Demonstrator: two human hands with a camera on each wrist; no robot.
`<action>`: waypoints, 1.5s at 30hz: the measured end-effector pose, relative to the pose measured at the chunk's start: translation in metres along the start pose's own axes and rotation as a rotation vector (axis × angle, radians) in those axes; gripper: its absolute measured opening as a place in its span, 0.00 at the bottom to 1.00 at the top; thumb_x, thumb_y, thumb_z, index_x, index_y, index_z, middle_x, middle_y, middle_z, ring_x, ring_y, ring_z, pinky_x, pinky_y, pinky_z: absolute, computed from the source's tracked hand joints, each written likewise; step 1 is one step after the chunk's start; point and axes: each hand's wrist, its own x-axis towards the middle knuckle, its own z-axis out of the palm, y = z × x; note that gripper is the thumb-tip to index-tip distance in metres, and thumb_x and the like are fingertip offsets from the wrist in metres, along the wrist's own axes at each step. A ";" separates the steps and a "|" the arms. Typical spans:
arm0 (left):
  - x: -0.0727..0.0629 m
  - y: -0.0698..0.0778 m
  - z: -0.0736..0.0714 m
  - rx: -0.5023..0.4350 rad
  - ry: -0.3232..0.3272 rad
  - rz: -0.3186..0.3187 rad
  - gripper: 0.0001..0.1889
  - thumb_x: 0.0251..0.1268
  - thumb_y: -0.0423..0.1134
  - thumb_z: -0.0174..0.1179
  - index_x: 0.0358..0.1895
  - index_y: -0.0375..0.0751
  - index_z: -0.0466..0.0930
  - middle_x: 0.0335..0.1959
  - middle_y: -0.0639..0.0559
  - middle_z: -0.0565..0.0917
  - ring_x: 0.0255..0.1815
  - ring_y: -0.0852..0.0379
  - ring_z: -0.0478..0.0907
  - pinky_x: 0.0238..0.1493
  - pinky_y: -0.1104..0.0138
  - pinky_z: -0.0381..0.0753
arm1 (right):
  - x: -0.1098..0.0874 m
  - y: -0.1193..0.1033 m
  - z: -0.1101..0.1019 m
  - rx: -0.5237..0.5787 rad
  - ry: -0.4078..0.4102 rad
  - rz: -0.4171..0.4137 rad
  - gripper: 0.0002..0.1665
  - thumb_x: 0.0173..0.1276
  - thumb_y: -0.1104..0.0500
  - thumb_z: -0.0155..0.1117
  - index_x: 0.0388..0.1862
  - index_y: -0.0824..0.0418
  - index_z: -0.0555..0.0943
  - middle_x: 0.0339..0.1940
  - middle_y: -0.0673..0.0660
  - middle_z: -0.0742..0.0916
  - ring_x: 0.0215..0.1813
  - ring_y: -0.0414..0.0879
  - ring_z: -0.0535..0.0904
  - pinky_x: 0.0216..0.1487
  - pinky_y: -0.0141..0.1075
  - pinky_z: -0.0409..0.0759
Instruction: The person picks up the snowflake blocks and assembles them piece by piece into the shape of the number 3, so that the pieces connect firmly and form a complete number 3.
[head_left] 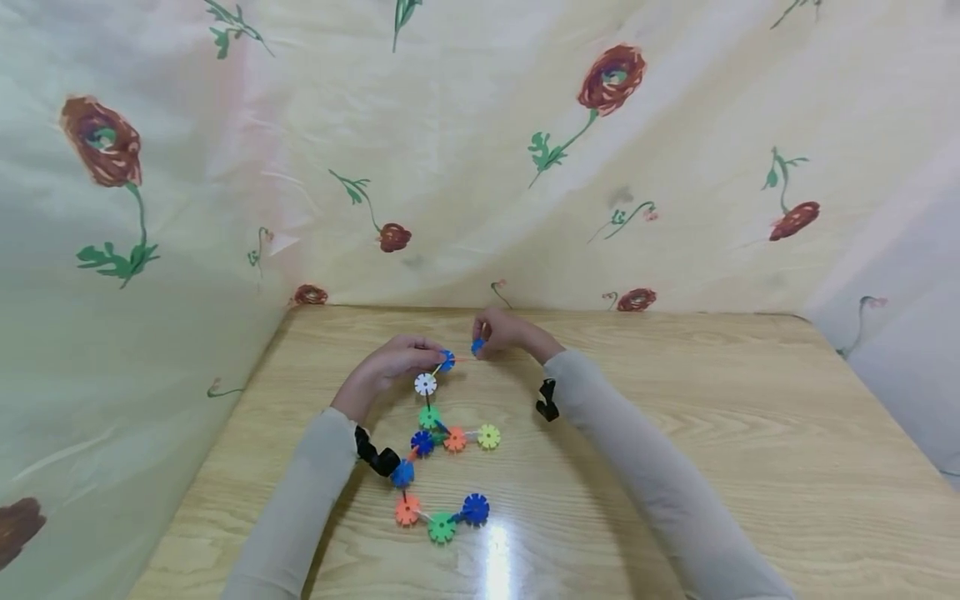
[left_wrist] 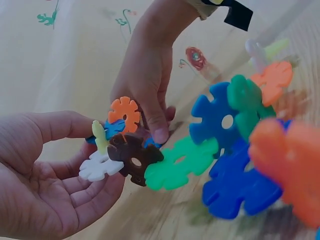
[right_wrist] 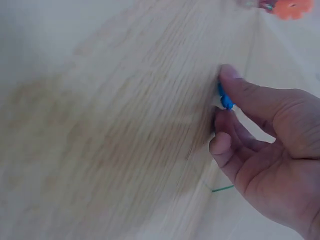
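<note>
A chain of notched plastic discs runs over the table in the head view. My left hand (head_left: 401,360) pinches a blue disc (head_left: 447,361) at its far end. In the left wrist view an orange disc (left_wrist: 125,115) is joined to that blue disc; yellow, white (left_wrist: 100,166), brown (left_wrist: 135,161) and light green (left_wrist: 181,164) discs follow. To the right, my right hand (head_left: 501,330) pinches a separate-looking blue disc (head_left: 477,346) between thumb and finger. The right wrist view shows this blue disc (right_wrist: 225,97) edge-on. Whether it touches the orange disc cannot be told.
Lower in the chain, a side branch ends in a yellow-green disc (head_left: 489,437), and the near end is a dark blue disc (head_left: 476,509). The wooden table (head_left: 750,433) meets a flower-patterned cloth (head_left: 480,150) behind and at the sides.
</note>
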 end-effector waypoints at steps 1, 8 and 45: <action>0.002 0.001 0.002 0.001 -0.002 0.005 0.19 0.77 0.41 0.57 0.62 0.32 0.78 0.50 0.50 0.85 0.49 0.59 0.81 0.61 0.61 0.80 | -0.004 0.003 -0.001 0.024 0.006 0.002 0.12 0.62 0.68 0.74 0.42 0.69 0.80 0.39 0.61 0.84 0.40 0.47 0.78 0.41 0.32 0.79; 0.019 0.010 0.015 0.004 -0.016 0.014 0.19 0.77 0.40 0.56 0.62 0.31 0.78 0.51 0.48 0.85 0.48 0.60 0.80 0.51 0.68 0.80 | -0.041 0.019 -0.006 0.249 0.094 0.039 0.08 0.68 0.71 0.67 0.44 0.72 0.80 0.30 0.57 0.85 0.28 0.42 0.79 0.30 0.31 0.79; 0.043 0.021 0.033 -0.107 -0.058 0.073 0.10 0.75 0.35 0.59 0.52 0.34 0.81 0.36 0.56 0.83 0.38 0.59 0.78 0.39 0.70 0.81 | -0.092 0.022 0.014 0.782 0.259 0.075 0.10 0.73 0.69 0.63 0.50 0.69 0.76 0.36 0.55 0.88 0.37 0.48 0.89 0.46 0.42 0.89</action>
